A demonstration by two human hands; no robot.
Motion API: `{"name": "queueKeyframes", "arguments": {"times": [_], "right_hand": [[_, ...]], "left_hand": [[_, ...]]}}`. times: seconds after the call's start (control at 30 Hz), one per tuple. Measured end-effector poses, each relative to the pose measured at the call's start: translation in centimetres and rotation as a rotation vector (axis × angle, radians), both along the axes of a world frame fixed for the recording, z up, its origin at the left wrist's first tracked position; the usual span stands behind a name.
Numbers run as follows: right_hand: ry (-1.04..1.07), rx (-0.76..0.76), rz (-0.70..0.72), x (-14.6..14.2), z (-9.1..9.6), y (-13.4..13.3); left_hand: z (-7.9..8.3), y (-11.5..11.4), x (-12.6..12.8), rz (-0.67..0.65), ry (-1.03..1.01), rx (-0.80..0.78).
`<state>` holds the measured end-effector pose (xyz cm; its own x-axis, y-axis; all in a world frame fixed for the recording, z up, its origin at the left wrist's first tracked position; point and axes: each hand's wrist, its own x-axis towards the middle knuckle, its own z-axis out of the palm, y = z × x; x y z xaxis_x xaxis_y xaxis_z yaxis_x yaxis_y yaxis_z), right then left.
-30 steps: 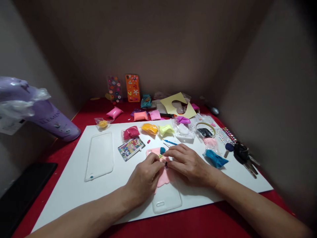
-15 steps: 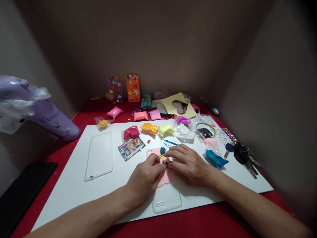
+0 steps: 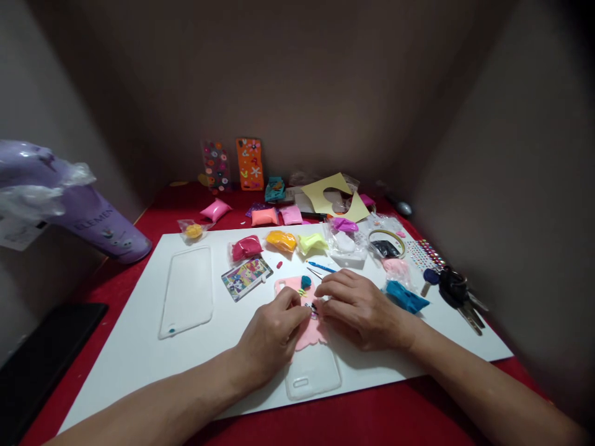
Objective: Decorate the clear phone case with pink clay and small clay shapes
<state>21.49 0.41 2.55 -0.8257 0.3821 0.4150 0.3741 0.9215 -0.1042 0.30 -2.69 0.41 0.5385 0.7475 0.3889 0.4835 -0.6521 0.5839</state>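
Pink clay (image 3: 310,335) is overhung by the left hand (image 3: 273,331), fingertips pressed together, and the right hand (image 3: 361,311), grip unclear.

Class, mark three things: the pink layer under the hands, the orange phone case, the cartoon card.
Pink layer (image 3: 310,336): head view, its exposed lower part.
Orange phone case (image 3: 250,165): head view, middle of decorated face.
Cartoon card (image 3: 246,279): head view, middle of printed side.

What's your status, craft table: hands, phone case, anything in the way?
Left hand and right hand close together at small dark pieces. Pink layer over far part of transparent phone case. Hands partly hide the layer.
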Motion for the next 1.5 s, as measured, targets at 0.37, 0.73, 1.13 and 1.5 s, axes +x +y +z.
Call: {"name": "queueKeyframes", "arguments": {"times": [0.37, 0.73, 1.13, 1.5], "right_hand": [[-0.045, 0.013, -0.061, -0.42, -0.52, -0.26], [-0.067, 0.029, -0.065, -0.41, -0.81, -0.29], [-0.066, 0.069, -0.104, -0.34, -0.7, -0.33], [-0.081, 0.079, -0.11, -0.38, -0.75, -0.44]], "left_hand": [[0.2, 0.04, -0.02, -0.016, -0.106, 0.012], [0.31, -0.11, 0.05, -0.01, -0.07, -0.013], [0.17, -0.06, 0.04, -0.013, -0.029, 0.005], [0.01, -0.16, 0.1, -0.001, 0.02, 0.016]]}}
